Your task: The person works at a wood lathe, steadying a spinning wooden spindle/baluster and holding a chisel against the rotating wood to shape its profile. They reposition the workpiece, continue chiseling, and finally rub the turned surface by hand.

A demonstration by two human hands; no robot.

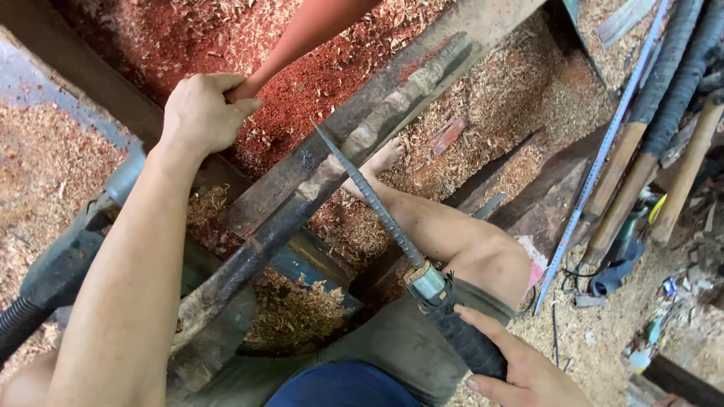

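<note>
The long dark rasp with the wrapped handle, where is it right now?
In the head view the rasp is right of centre, its wrapped handle gripped by the right hand at the lower right, its tip resting against the long wooden pole above the person's knee.

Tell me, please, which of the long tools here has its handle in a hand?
The rasp, gripped by the right hand at its black handle. The wrapped poles at the right lie untouched, away from both hands.

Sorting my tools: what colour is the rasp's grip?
Black wrapped grip, held by the right hand; head view.
</note>
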